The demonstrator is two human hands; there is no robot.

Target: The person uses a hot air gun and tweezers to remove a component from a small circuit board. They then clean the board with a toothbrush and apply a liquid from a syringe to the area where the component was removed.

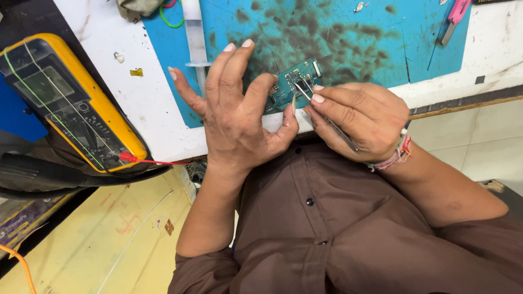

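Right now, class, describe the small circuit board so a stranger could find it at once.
Start at the stained blue mat on the white bench. Near its lower edge, the left hand pinches a small teal circuit board. Tweezers in the right hand touch only it.

Left hand [239,117] steadies a small blue circuit board [291,84] on the tabletop [136,98]; right hand [362,120] pinches tweezers [321,111] onto it

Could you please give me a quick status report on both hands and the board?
Left hand steadies small circuit board. Right hand grips tweezers, tips on board. Nothing in the way.
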